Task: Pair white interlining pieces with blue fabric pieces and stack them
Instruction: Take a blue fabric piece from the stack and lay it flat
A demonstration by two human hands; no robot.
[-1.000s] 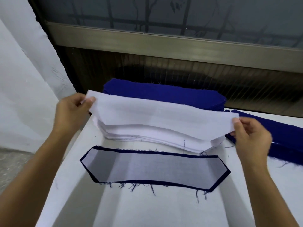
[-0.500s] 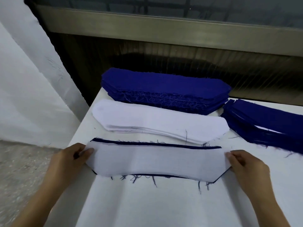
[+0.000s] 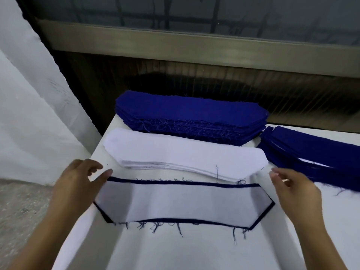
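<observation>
Matching white onto blue
White interlining piece (image 3: 183,203) lay on the blue fabric piece (image 3: 106,218); left hand (image 3: 78,186) and right hand (image 3: 294,190) sat at its ends, fingers (image 3: 280,174) loose, empty; blue edge should show evenly.

The long white interlining piece (image 3: 183,203) hides all but a thin frayed rim of the dark blue fabric piece (image 3: 155,181) beneath, the right-hand stack of blue cut pieces (image 3: 311,152) runs off the edge, and blur obscures whether the left hand (image 3: 78,184) or right hand (image 3: 294,190) touches it.
</observation>
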